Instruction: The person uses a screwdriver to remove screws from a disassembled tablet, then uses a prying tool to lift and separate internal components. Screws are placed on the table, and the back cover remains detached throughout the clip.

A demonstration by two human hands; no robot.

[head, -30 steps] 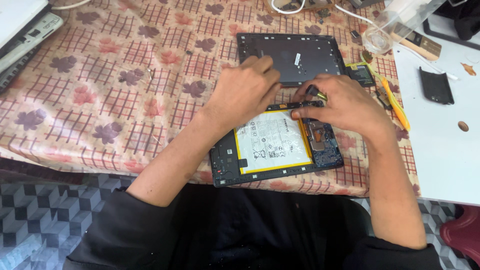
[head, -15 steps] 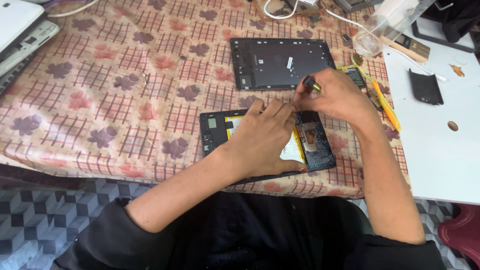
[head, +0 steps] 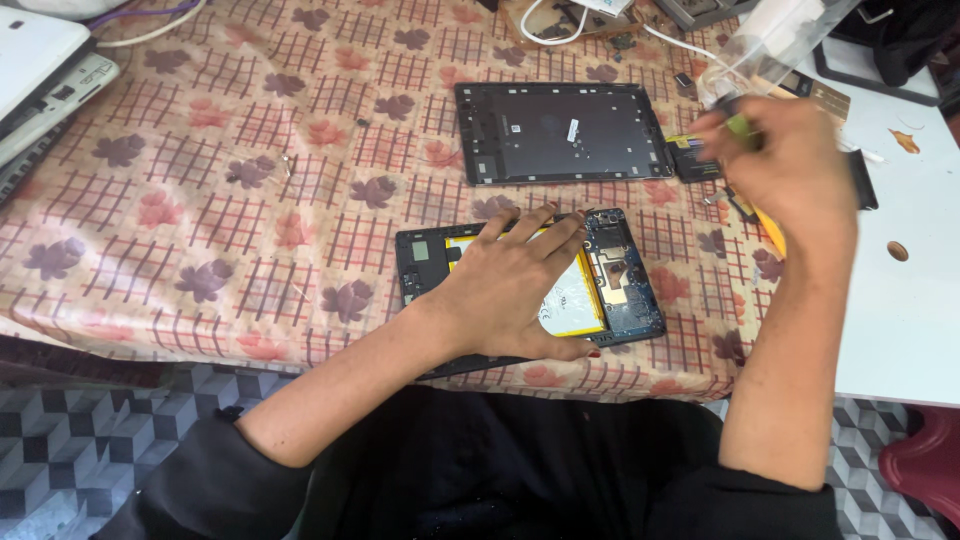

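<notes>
The left hand [head: 515, 290] lies flat, fingers spread, pressing on the opened tablet [head: 530, 285] near the front edge of the surface [head: 200, 200], which wears a checked, flowered cloth. The right hand [head: 790, 170] is raised to the right, blurred, fingers closed around a small green-tipped tool [head: 740, 128]. Behind the tablet lies its dark back cover [head: 565, 130], apart from it. Smallest, 1 white cable [head: 660, 35] curls at the far edge.

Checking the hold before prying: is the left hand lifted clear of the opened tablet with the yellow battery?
No, the left hand lies flat on the opened tablet with the yellow battery, pressing it to the table.
</notes>
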